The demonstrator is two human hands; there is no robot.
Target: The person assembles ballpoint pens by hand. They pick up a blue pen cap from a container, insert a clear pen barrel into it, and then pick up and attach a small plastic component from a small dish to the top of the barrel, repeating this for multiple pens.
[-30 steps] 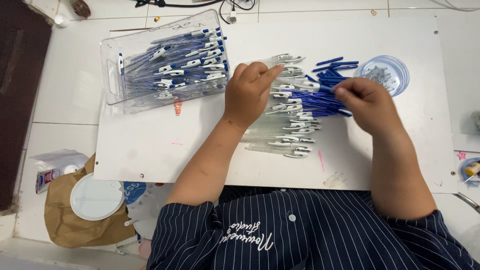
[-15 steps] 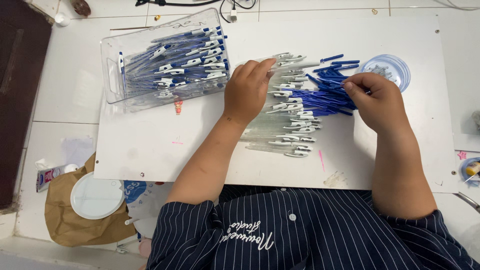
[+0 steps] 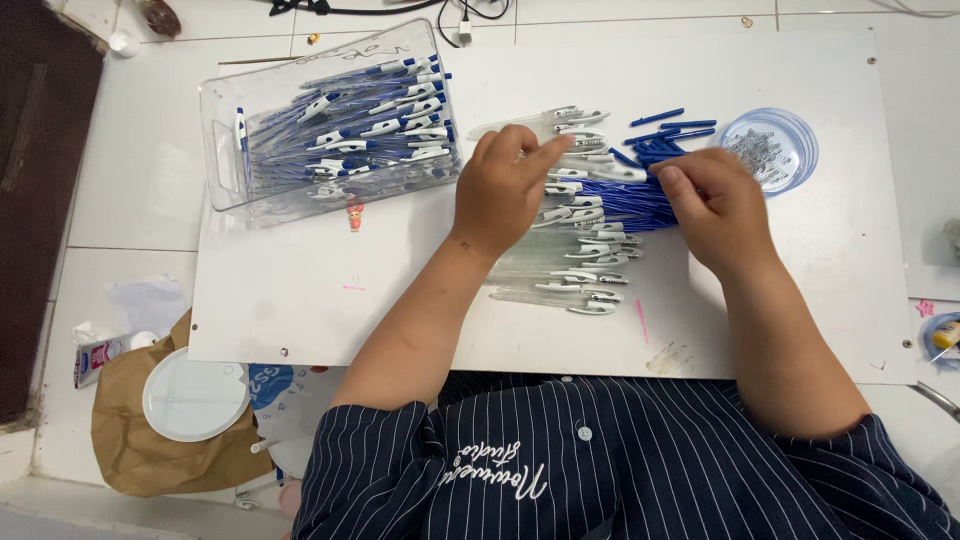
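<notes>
Shifted right hand slightly from the blue refills, fingers pinched on one. Kept left hand curled over clear pen barrels mid-board. Left finished pens in the clear tray at the far-left corner.

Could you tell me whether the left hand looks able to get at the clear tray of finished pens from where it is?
Probably yes. The left hand rests on the pen barrels just right of the tray, whose top is open, with nothing between them.
</notes>
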